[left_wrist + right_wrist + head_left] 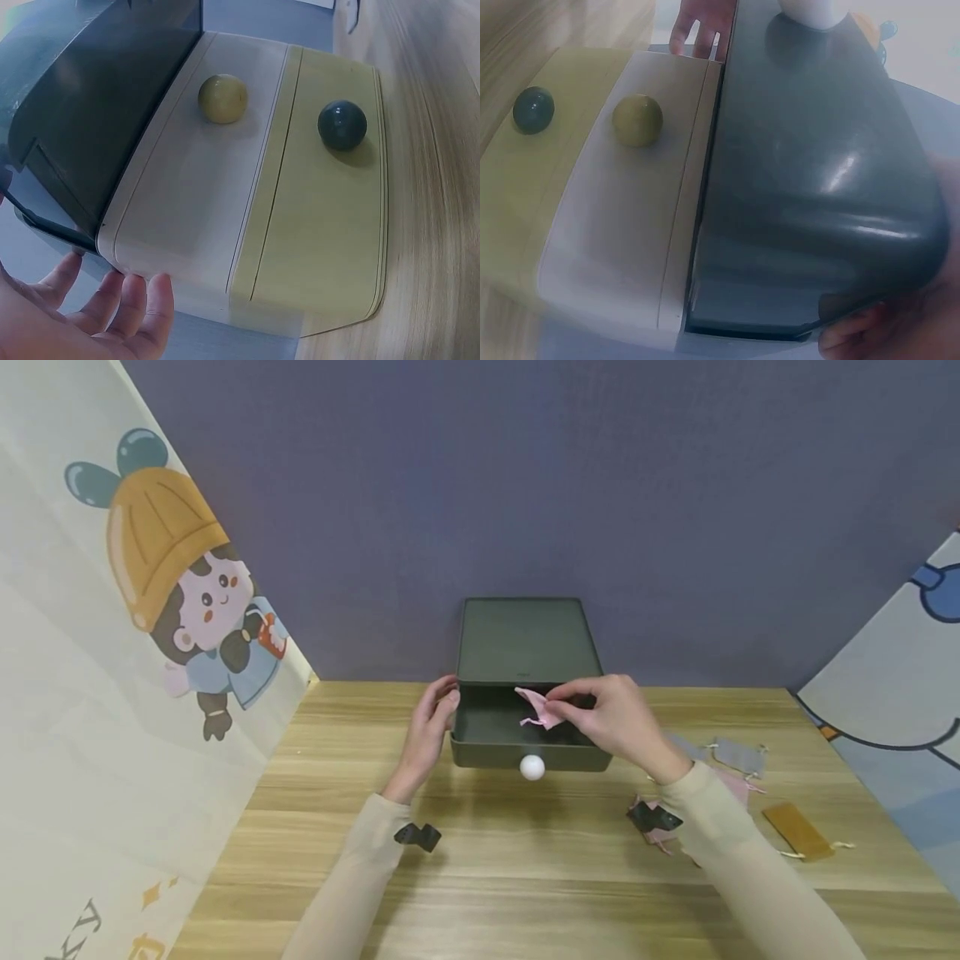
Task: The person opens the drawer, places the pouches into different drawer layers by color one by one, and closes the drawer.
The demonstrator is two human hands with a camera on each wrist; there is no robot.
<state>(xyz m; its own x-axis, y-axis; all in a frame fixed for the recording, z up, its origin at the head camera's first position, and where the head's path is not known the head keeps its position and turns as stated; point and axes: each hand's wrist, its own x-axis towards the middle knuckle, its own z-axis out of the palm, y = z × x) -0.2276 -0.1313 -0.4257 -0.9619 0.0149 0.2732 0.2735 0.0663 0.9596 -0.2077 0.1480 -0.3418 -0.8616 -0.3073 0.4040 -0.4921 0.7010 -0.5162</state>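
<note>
Left hand (pixel 429 727) is being rested flat against dark drawer (pixel 517 739) side; pink pouch (pixel 538 707) is being pinched over it by right hand (pixel 611 714).

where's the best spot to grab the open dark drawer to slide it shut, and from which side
Probably the white ball knob in the middle of the dark drawer front. It sticks out toward the person, so come straight from the front and pinch it. The left hand touches the drawer's left wall, and the right hand pinches a pink pouch over the open tray, so the knob itself is free.
</note>
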